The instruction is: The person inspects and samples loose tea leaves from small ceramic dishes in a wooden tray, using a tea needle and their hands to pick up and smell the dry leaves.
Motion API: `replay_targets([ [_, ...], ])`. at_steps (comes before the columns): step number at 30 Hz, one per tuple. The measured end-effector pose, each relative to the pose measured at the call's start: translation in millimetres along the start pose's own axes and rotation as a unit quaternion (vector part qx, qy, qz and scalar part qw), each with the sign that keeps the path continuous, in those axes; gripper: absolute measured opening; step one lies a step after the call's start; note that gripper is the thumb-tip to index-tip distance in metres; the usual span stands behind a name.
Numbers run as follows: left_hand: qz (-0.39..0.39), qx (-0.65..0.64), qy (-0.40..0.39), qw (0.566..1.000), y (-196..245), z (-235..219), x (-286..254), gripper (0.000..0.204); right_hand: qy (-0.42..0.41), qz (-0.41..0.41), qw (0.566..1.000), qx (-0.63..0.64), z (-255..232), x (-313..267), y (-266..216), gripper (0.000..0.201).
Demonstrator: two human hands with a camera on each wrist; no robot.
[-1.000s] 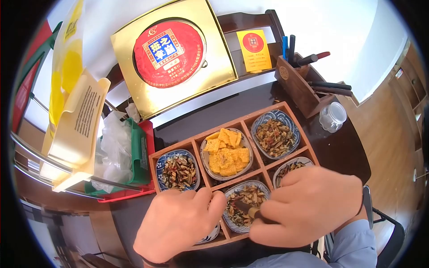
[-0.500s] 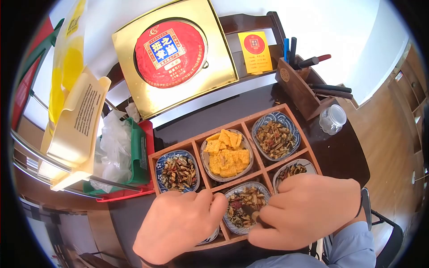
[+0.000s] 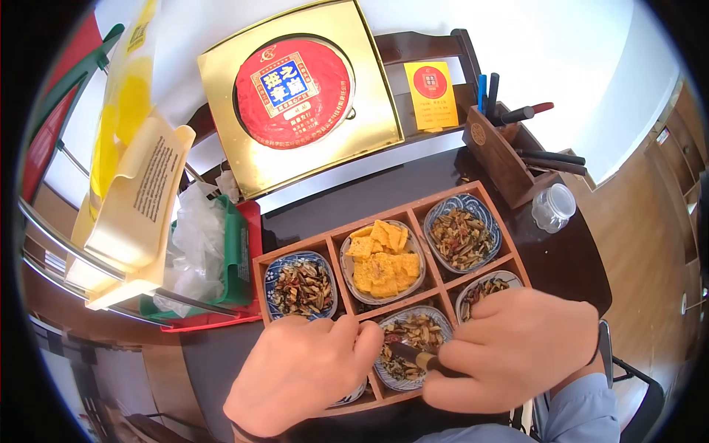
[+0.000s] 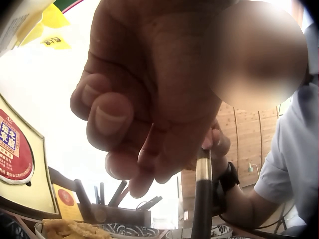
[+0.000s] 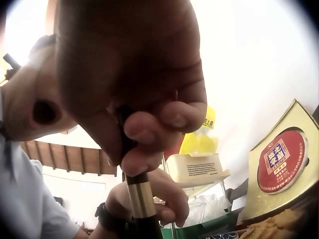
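Note:
My right hand (image 3: 517, 351) grips a slim dark utensil with a gold band (image 3: 426, 360). Its dark lower end reaches into the dried flower-and-leaf mix (image 3: 425, 332) in the near middle bowl (image 3: 442, 325). In the right wrist view, curled fingers (image 5: 144, 127) and thumb hold its black handle. My left hand (image 3: 303, 373) hovers over the near left compartment, its fingers loosely bent beside that middle bowl. Nothing shows between them in the left wrist view. The left hand hides most of the near left bowl (image 3: 353, 396); the right partly covers the near right bowl (image 3: 465, 303).
The divided wooden tray (image 3: 334, 244) also holds a bowl of orange crackers (image 3: 384, 269) and patterned bowls of dried mix. Behind stand a gold box (image 3: 221, 111), a yellow card (image 3: 431, 96), a pen holder (image 3: 502, 159) and a glass jar (image 3: 552, 210). A metal rack (image 3: 74, 255) is at left.
The head view has shifted slightly, so the tray appears lower and further right. The utensil's dark end now lies further left in the middle bowl, and more of its handle shows.

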State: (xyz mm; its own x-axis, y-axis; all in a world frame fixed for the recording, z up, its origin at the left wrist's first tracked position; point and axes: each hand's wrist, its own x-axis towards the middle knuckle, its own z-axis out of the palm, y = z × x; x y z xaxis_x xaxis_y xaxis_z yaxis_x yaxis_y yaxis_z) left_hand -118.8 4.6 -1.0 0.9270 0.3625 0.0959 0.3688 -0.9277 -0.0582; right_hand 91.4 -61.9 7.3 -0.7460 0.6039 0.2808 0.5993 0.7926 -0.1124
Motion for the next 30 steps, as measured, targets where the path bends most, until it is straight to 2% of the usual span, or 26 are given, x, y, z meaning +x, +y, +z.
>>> replay_targets([
  [5,0.002,-0.001,0.001,1.000,0,1,-1,0.019,-0.014,-0.013,1.000,-0.002,8,-1,4,0.016],
  [7,0.001,-0.001,0.000,1.000,0,0,-1,0.018,-0.006,0.015,1.000,-0.007,-4,-2,1,0.015],
  [11,0.002,-0.005,0.005,1.000,-1,-3,0,0.018,0.012,0.016,1.000,-0.002,3,0,4,0.014],
  [13,0.023,0.009,-0.051,0.998,-1,-7,1,0.012,-0.004,-0.022,0.997,0.076,10,2,9,0.012],
  [16,0.008,-0.002,0.001,1.000,-1,0,0,0.018,-0.027,-0.012,0.999,0.044,-5,-1,5,0.011],
  [20,0.011,-0.003,0.001,1.000,-3,0,-1,0.017,0.011,-0.002,1.000,0.025,0,-2,6,0.011],
  [22,0.016,0.002,-0.004,1.000,-4,0,-1,0.017,-0.039,-0.011,0.997,0.072,9,1,11,0.011],
  [23,0.015,0.004,-0.003,1.000,-4,1,-1,0.017,-0.038,-0.012,0.997,0.071,6,0,8,0.011],
  [25,0.018,-0.001,0.006,1.000,-3,1,-2,0.016,-0.034,0.018,0.999,-0.027,-6,-1,-2,0.013],
  [28,0.026,0.004,-0.028,0.999,-2,-7,-1,0.012,-0.020,0.012,0.999,-0.030,-19,2,-10,0.014],
  [30,0.026,0.001,-0.033,0.999,-2,-6,0,0.012,-0.034,0.004,0.999,-0.001,3,0,-4,0.014],
])
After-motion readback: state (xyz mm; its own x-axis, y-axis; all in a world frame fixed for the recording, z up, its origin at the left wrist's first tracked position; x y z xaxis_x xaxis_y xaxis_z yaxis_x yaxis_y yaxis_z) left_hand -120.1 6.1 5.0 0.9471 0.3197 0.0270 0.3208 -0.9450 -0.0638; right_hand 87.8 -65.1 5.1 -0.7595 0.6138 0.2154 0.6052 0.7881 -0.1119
